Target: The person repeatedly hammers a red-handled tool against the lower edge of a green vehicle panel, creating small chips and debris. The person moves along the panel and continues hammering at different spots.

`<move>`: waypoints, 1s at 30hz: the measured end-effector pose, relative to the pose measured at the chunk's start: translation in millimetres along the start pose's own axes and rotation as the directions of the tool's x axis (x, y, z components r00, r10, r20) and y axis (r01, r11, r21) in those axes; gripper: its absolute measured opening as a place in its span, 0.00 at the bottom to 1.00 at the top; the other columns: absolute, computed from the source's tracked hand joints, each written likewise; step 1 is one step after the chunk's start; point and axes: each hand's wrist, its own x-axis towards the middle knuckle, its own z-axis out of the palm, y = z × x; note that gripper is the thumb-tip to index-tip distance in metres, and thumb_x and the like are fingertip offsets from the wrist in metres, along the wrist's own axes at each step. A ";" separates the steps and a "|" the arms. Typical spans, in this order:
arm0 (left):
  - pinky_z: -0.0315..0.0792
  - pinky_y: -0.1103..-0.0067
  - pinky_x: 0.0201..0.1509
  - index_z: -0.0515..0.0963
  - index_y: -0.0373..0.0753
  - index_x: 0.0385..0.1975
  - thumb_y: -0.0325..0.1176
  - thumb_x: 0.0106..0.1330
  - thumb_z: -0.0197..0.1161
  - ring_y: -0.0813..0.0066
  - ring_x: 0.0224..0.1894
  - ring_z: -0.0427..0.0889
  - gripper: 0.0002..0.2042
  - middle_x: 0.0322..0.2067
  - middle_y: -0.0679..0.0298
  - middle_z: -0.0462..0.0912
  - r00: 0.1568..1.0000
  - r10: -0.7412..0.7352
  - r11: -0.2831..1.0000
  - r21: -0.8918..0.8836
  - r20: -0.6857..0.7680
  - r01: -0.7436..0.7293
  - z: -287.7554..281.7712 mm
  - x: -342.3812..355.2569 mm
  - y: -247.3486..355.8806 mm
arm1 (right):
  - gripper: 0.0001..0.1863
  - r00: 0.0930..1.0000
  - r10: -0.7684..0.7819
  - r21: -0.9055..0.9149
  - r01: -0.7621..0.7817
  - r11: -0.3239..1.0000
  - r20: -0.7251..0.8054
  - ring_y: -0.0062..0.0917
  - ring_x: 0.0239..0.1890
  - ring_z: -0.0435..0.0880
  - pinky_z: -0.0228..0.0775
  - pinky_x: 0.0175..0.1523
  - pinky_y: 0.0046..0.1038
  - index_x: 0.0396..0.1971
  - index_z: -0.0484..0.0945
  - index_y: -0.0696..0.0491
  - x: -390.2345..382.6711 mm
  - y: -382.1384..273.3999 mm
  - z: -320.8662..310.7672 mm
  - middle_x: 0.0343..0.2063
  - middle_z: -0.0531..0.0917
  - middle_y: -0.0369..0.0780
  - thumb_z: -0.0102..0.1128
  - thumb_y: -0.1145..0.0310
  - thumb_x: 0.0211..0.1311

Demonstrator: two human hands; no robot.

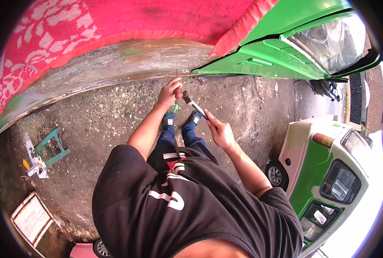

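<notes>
My left hand (169, 94) is closed around a screwdriver (178, 93) with a red handle. Its thin shaft points away from me, at the lower edge of a scraped car body panel (157, 56); whether the tip touches the panel I cannot tell. In my right hand (222, 134) is a hammer (196, 108) with a dark grip, a shiny shaft and a rusty-brown head. The hammer head hangs just right of the screwdriver handle, apparently apart from it. Bare metal and patches of old paint show on the panel, below a red floral cloth (127, 21) draped over it.
An open green car door (269, 58) juts out at the far right. Paint flakes litter the concrete floor (114, 107). At left are a small teal stool (53, 146) and a white sign board (33, 217). A green-and-white van (318, 159) stands at right.
</notes>
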 end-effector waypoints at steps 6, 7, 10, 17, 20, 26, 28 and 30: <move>0.78 0.69 0.41 0.74 0.43 0.33 0.24 0.55 0.61 0.54 0.44 0.83 0.08 0.54 0.58 0.79 0.999 -0.018 0.999 0.039 0.038 0.017 2.0 -0.4 0.9 | 0.23 0.999 -0.019 -0.013 0.018 1.000 -0.040 0.44 0.28 0.82 0.73 0.35 0.37 0.62 0.73 0.39 -0.1 2.3 3.0 0.25 0.80 0.49 0.57 0.66 0.67; 0.78 0.69 0.41 0.74 0.43 0.33 0.24 0.55 0.61 0.54 0.44 0.83 0.08 0.54 0.58 0.79 0.999 -0.013 0.999 0.042 0.036 0.012 2.6 1.6 1.0 | 0.23 0.999 -0.015 -0.048 0.013 0.999 -0.032 0.44 0.27 0.82 0.73 0.34 0.38 0.62 0.73 0.39 -0.6 2.5 1.0 0.23 0.79 0.48 0.57 0.67 0.67; 0.78 0.69 0.41 0.74 0.44 0.32 0.23 0.55 0.61 0.54 0.44 0.83 0.08 0.54 0.59 0.79 0.998 -0.036 0.999 0.033 0.052 0.034 1.7 5.8 2.7 | 0.23 0.998 -0.041 -0.055 0.039 0.998 -0.040 0.43 0.24 0.80 0.71 0.32 0.38 0.62 0.73 0.39 -2.0 -0.1 -2.4 0.20 0.76 0.47 0.58 0.68 0.66; 0.77 0.70 0.42 0.74 0.42 0.32 0.22 0.54 0.61 0.55 0.44 0.83 0.08 0.53 0.58 0.79 0.999 -0.024 0.999 -0.023 0.034 0.025 -0.3 1.3 1.8 | 0.24 0.994 -0.083 0.028 0.085 0.996 -0.074 0.41 0.22 0.79 0.71 0.30 0.37 0.62 0.73 0.41 5.0 1.1 2.6 0.20 0.77 0.47 0.59 0.69 0.65; 0.76 0.72 0.43 0.75 0.41 0.33 0.20 0.53 0.61 0.57 0.44 0.84 0.09 0.53 0.57 0.79 0.999 -0.043 0.999 -0.031 -0.015 0.042 -1.8 -7.5 -5.5 | 0.23 0.998 -0.043 -0.004 0.043 0.999 -0.050 0.42 0.23 0.80 0.72 0.32 0.36 0.61 0.74 0.42 2.8 9.2 3.9 0.22 0.79 0.47 0.59 0.69 0.65; 0.76 0.74 0.45 0.74 0.38 0.33 0.15 0.52 0.56 0.59 0.43 0.84 0.11 0.52 0.55 0.79 0.990 -0.050 0.996 -0.086 -0.131 0.039 -0.7 -9.8 -9.6 | 0.22 1.000 0.001 0.037 0.000 0.999 -0.023 0.43 0.30 0.84 0.75 0.36 0.34 0.60 0.75 0.43 1.0 4.2 -0.2 0.30 0.83 0.49 0.58 0.69 0.66; 0.76 0.73 0.46 0.75 0.38 0.34 0.16 0.53 0.56 0.58 0.45 0.84 0.11 0.52 0.55 0.80 0.988 -0.053 0.995 -0.088 -0.147 0.041 0.7 -7.6 -13.3 | 0.22 1.000 0.003 0.037 -0.003 0.999 -0.002 0.43 0.31 0.84 0.75 0.37 0.33 0.60 0.75 0.44 2.4 3.3 -0.9 0.32 0.83 0.50 0.58 0.70 0.66; 0.75 0.73 0.50 0.74 0.37 0.33 0.14 0.53 0.56 0.58 0.49 0.82 0.11 0.51 0.54 0.80 0.986 -0.054 0.996 -0.084 -0.156 0.041 -0.1 -7.5 -16.2 | 0.22 1.000 0.003 0.033 -0.004 0.999 0.015 0.43 0.32 0.84 0.75 0.37 0.33 0.60 0.75 0.44 3.9 1.6 -1.7 0.33 0.83 0.50 0.58 0.70 0.66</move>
